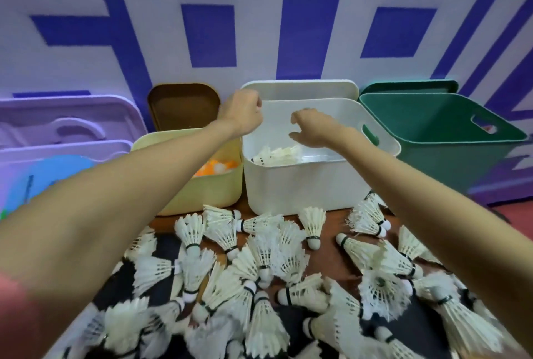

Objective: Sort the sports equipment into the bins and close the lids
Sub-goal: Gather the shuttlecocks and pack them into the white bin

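Observation:
A large pile of white feather shuttlecocks (259,266) covers the floor in front of me. Behind it stands a white bin (305,185) with several shuttlecocks (277,155) inside. My left hand (242,113) hovers over the bin's left rim with its fingers curled under; nothing shows in it. Over the bin's opening, my right hand (314,128) hangs with loosely spread fingers and holds nothing. Left of the white bin, a yellow bin (207,197) holds orange and white balls (219,170).
A green bin (450,162) stands at the right, its lid (409,86) leaning behind it. The white lid (300,89) and a brown lid (184,105) lean on the blue-patterned wall. A purple bin (57,154) with its lid sits at the far left.

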Tool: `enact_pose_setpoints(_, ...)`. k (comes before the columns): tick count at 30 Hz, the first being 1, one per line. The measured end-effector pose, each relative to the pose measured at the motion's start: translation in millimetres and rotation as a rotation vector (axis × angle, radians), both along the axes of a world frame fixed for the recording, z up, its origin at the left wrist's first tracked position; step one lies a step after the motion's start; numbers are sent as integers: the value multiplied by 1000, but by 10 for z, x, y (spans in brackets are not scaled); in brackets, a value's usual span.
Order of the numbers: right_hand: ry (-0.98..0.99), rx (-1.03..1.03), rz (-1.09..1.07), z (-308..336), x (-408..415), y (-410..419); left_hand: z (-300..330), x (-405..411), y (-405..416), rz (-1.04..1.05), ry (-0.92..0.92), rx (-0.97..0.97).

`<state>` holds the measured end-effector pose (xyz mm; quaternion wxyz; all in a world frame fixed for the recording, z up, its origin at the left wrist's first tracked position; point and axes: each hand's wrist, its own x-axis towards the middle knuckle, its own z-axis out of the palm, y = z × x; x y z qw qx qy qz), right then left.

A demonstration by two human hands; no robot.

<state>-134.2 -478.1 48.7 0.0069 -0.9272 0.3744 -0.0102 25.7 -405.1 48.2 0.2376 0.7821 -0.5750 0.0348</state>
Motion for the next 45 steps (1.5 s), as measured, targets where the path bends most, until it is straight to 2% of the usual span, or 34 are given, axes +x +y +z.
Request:
enact_pose_setpoints(5, -349, -75, 127, 24, -175, 846, 83, 46, 853, 43, 49, -142)
enact_pose_setpoints(8, -452, -96, 253, -76, -227, 1402, -32, 88, 1361, 70, 105, -132)
enact_pose_setpoints(13, -437, 19, 345, -394, -205, 2057, -342, 152, 2106, 58, 147, -40)
enact_pose_setpoints(19, -314, 162, 348, -799, -53, 2499, -725, 96, 2676, 56, 176, 108)
enact_pose_setpoints(24, -160, 95, 243, -1112, 119, 2680, -1024, 88, 2832, 19, 88, 279)
enact_pose_setpoints(30, -185, 160, 131, -1252, 195, 2684, -1204, 244, 2899, 25, -22, 380)
enact_pose_setpoints(38, -366, 241, 98, -1176, 204, 2705, -1218, 200, 2771, 7, -217, 450)
enact_pose_setpoints(43, -545, 197, 61, -1140, 47, 2727, -1219, 189, 2685, -13, -313, 556)
enact_pose_setpoints(45, -627, 210, 43, -1135, -39, 2726, -1199, 181, 2693, -25, -323, 539)
